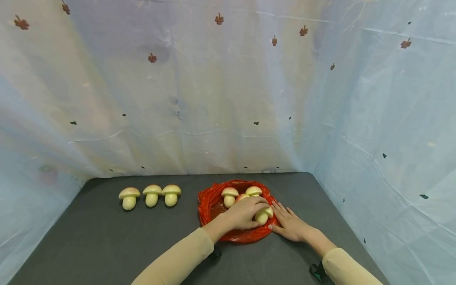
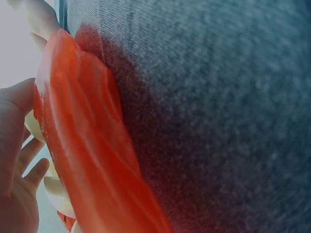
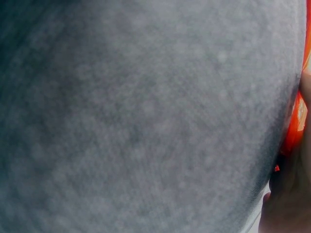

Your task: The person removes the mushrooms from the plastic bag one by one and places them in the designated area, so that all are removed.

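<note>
In the head view a red plastic bag (image 1: 236, 237) lies with its mouth spread wide, its rim rolled into a ring. Several toy mushrooms (image 1: 229, 200) with pale stems and pinkish caps are inside it. My left hand (image 1: 244, 213) reaches over the bag and grips one mushroom (image 1: 261, 217) at the right side, thumb by the stem and fingers over the cap. My right hand (image 1: 290, 225) rests flat with fingers straight, its fingertips touching the bag's right rim. The left wrist view shows the bag's outer wall (image 2: 92, 145) in front of part of the left hand.
Three more toy mushrooms (image 1: 151, 196) stand in a row on the dark grey table (image 1: 107, 241), left of the bag. A pale patterned curtain (image 1: 199, 99) hangs behind the table and along its sides. Dark wrist straps show near both sleeves.
</note>
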`<state>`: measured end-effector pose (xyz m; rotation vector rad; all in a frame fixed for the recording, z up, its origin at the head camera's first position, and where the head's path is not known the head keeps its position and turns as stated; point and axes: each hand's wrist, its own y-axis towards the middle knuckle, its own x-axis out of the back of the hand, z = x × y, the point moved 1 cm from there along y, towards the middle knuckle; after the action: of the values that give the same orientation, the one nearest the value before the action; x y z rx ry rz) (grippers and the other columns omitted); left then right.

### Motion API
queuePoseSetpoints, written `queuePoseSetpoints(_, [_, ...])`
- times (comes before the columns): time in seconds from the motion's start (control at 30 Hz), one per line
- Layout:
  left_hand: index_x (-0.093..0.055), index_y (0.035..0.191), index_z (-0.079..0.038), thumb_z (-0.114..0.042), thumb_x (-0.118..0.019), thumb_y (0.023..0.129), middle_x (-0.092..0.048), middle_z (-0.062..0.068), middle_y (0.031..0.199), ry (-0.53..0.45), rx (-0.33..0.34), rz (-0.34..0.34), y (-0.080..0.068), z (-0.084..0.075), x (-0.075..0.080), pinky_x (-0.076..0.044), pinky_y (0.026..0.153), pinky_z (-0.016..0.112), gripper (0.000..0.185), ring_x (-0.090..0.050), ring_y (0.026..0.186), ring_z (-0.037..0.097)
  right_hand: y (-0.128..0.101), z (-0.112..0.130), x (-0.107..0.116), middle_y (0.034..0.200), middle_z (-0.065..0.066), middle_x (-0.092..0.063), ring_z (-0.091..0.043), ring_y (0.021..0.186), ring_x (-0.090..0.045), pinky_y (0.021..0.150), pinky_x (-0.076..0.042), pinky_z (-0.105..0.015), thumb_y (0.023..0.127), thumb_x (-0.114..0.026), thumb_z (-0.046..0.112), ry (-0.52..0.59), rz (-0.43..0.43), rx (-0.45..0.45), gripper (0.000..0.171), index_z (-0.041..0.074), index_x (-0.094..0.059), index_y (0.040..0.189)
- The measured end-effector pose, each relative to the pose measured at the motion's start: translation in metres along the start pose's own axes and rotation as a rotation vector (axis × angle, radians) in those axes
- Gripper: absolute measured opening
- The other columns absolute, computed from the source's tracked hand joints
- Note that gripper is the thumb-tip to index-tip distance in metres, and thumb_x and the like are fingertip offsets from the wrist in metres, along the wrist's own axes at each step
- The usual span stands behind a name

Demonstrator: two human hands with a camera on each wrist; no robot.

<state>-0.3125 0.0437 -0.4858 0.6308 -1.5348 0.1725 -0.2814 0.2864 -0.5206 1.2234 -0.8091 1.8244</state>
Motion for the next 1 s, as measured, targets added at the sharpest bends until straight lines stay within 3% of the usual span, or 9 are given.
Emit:
queuePoseSetpoints(0.3, [-0.058, 0.146, -0.017, -0.039, -0.075, 0.096, -0.054, 0.000, 0.147, -0.018, 0.009, -0.022, -0.005, -0.004, 0.006, -0.043, 0.114, 0.032, 0.058, -0.053, 0.135, 0.015, 0.000, 0.002, 0.000, 0.171, -0.021, -0.017, -0.043, 0.157, -0.013, 0.122, -0.012, -0.067, 0.105, -0.048, 0.061, 0.031, -0.001, 0.012, 0.089, 0.000, -0.021, 0.164])
queuePoseSetpoints(0.5, [-0.057, 0.147, -0.018, -0.042, -0.076, 0.095, -0.054, -0.001, 0.148, -0.032, 0.009, -0.071, -0.010, -0.006, 0.011, -0.044, 0.113, 0.035, 0.060, -0.052, 0.135, 0.014, 0.000, 0.002, -0.003, 0.172, -0.018, -0.016, -0.042, 0.158, -0.014, 0.123, -0.013, -0.066, 0.105, -0.049, 0.060, 0.020, 0.004, -0.003, 0.089, -0.001, -0.022, 0.164])
queuePoseSetpoints(0.73, [-0.057, 0.147, -0.015, -0.041, -0.079, 0.093, -0.052, 0.001, 0.149, -0.054, 0.018, -0.134, -0.017, -0.005, 0.024, -0.046, 0.112, 0.035, 0.063, -0.053, 0.134, 0.016, -0.003, 0.009, 0.003, 0.169, -0.025, -0.020, -0.047, 0.155, -0.016, 0.121, -0.013, -0.069, 0.105, -0.051, 0.058, 0.038, 0.001, 0.002, 0.089, -0.005, -0.025, 0.162])
queuePoseSetpoints(1.0, [-0.054, 0.149, -0.017, -0.037, -0.081, 0.092, -0.049, -0.001, 0.152, -0.143, 0.090, -0.205, -0.029, 0.003, 0.038, -0.049, 0.108, 0.034, 0.065, -0.054, 0.134, 0.016, -0.005, 0.014, 0.010, 0.168, -0.027, -0.020, -0.049, 0.155, -0.015, 0.121, -0.013, -0.069, 0.106, -0.052, 0.054, 0.030, 0.009, 0.002, 0.086, -0.007, -0.026, 0.161])
